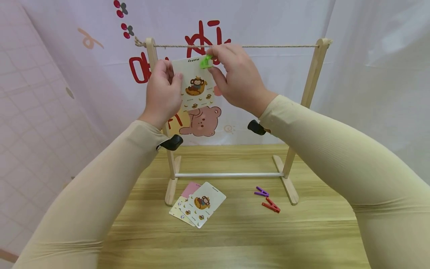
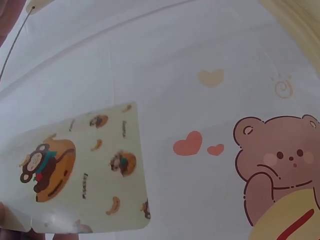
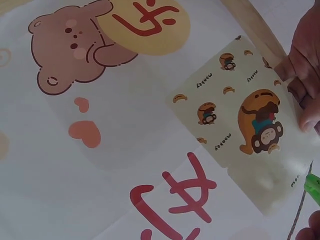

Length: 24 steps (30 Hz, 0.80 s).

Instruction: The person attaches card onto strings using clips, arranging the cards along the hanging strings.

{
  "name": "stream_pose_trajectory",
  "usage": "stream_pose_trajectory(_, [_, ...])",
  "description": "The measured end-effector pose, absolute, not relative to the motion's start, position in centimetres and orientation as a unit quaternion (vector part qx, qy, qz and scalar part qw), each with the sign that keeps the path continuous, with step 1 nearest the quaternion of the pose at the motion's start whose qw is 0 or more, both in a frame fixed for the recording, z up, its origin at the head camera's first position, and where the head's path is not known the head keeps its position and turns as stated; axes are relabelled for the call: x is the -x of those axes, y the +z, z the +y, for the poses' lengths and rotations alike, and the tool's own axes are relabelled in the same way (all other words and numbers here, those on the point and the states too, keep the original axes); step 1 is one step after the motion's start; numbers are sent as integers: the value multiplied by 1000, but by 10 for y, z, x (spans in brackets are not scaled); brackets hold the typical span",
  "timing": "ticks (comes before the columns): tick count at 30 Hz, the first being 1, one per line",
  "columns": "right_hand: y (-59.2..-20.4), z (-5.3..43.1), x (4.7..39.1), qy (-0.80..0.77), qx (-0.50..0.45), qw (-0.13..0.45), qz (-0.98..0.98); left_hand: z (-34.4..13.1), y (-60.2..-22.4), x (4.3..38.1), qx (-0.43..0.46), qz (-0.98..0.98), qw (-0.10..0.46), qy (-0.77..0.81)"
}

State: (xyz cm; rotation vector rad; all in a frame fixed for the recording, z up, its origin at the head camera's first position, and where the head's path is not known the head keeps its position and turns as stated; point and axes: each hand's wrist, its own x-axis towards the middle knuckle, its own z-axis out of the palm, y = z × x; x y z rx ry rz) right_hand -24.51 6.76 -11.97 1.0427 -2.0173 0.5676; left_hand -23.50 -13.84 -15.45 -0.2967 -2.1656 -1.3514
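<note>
My left hand pinches a pale monkey card by its left edge, thumb on the printed face. The card is held up just below a thin rope, overlapping the printed cloth behind. At its upper right corner, my right hand pinches a green clothespin between thumb and fingers. In the right wrist view the clothespin shows at the frame's edge, close beside the rope. The left wrist view shows the card with its monkey and banana pictures.
The rope runs between two wooden posts, joined low down by a white rod. On the wooden table lie another monkey card over a pink card and a yellow card, plus purple and red clothespins.
</note>
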Motion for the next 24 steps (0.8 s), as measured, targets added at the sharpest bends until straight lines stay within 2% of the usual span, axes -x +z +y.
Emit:
stream_pose_trajectory(13, [-101, 59, 249, 212, -399, 421, -786, -132, -147, 242, 98, -787, 290, -535])
stream_pose_trajectory(24, [-92, 50, 250, 201, -391, 420, -794, -129, -145, 246, 97, -775, 291, -553])
